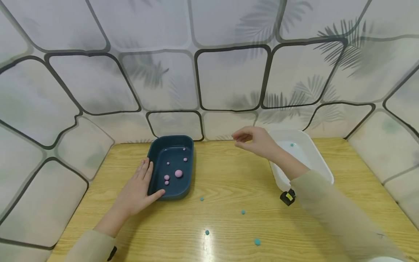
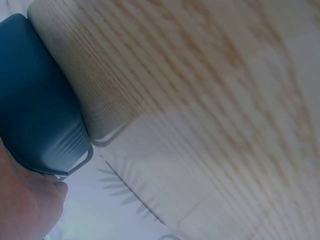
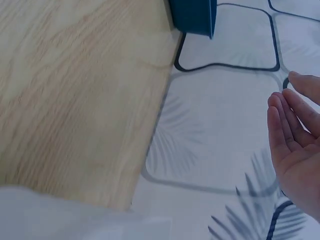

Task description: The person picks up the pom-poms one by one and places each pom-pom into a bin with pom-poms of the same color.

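A dark blue tray (image 1: 171,194) at the left of the table has several pink balls (image 1: 178,173) of different sizes inside. Along its left rim lie the straight fingers of my left hand (image 1: 137,193), the thumb at the near-left corner. In the left wrist view, that hand (image 2: 30,205) meets the side of the blue tray (image 2: 37,90). My right hand (image 1: 256,140) is raised near the far edge of the table, beside the white tray (image 1: 322,165). Its fingers bend loosely, and the right wrist view shows nothing in the hand (image 3: 297,145).
Several teal balls (image 1: 257,242) are scattered over the near middle of the wooden table (image 1: 226,174). One teal ball (image 1: 292,145) lies in the white tray, partly covered by my right forearm. A patterned wall covering (image 1: 232,78) rises behind the table and at both sides.
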`<state>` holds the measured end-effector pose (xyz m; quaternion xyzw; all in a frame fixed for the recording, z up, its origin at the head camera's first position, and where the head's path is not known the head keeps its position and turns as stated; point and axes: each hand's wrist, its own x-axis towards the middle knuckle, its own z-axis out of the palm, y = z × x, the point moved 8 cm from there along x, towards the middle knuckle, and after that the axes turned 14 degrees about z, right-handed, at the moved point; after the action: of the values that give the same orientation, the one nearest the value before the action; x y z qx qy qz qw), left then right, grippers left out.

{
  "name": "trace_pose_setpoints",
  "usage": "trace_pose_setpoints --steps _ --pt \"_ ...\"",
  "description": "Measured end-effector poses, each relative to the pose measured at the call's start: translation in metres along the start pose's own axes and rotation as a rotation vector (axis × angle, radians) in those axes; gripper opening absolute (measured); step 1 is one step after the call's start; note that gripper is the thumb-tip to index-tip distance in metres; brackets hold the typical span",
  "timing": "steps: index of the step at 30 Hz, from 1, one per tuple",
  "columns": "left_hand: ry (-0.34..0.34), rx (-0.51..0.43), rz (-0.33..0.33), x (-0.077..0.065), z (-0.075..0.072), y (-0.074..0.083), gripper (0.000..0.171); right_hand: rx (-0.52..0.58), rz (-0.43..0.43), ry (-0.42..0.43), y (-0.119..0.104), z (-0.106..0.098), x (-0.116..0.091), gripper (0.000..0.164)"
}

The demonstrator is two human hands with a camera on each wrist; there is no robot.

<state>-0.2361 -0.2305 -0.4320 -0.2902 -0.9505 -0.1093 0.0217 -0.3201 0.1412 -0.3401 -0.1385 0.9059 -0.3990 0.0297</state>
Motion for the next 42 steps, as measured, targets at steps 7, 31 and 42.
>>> trace_pose_setpoints --steps 7,31,42 --pt "-0.007 0.004 -0.009 0.0 0.003 -0.002 0.108 -0.094 0.063 0.053 0.014 -0.036 -0.021 0.034" --pt "-0.029 0.048 -0.005 0.002 0.0 -0.001 0.11 -0.436 0.046 0.312 0.08 -0.117 -0.112 0.07" --pt "-0.049 0.073 0.002 0.004 -0.004 0.002 0.109 -0.613 0.025 0.315 0.123 -0.109 -0.139 0.089"
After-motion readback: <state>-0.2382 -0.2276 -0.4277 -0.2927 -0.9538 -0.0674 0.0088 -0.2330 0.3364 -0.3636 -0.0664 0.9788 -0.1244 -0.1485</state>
